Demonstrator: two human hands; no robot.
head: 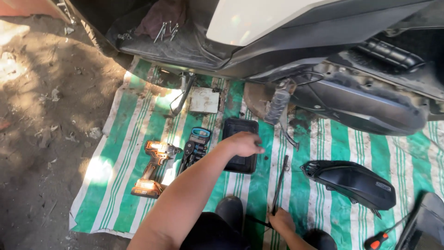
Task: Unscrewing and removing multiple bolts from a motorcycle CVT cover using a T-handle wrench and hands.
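Note:
My left hand (pixel 243 143) reaches out over a shallow black tray (pixel 240 125) lying on a green-and-white striped mat (pixel 125 185). Its fingers curl down toward the tray's right side, and what they touch is hidden. My right hand (pixel 282 222) sits low near my knee, closed around the near end of a long thin black rod (pixel 280 183) that lies on the mat and points away from me.
A scooter (pixel 323 51) stands across the top, with its lower body panels off and loose bolts (pixel 166 30) on the footboard. On the mat lie an orange cordless drill (pixel 152 169), a socket set (pixel 194 146), a black plastic cover (pixel 351 183) and a red-handled screwdriver (pixel 377 240). Bare dirt lies to the left.

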